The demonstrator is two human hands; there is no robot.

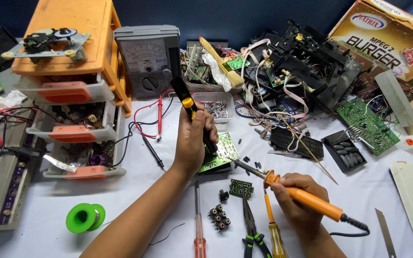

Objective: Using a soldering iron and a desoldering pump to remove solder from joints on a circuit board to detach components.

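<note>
My left hand (192, 141) grips a black tool with a yellow band (186, 99), held upright with its lower end down on a green circuit board (224, 149) lying on the white table. My right hand (296, 198) holds an orange-handled soldering iron (307, 198); its metal tip (244, 167) points left toward the lower right edge of that board. A small dark green board (241, 188) lies just below the tip.
An orange drawer unit (80, 86) and an analog meter (148, 59) stand at the back left. Dismantled black electronics (307, 62) fill the back right. A green solder spool (86, 217), pliers (252, 229), screwdrivers (198, 224) and a connector block (219, 217) lie near me.
</note>
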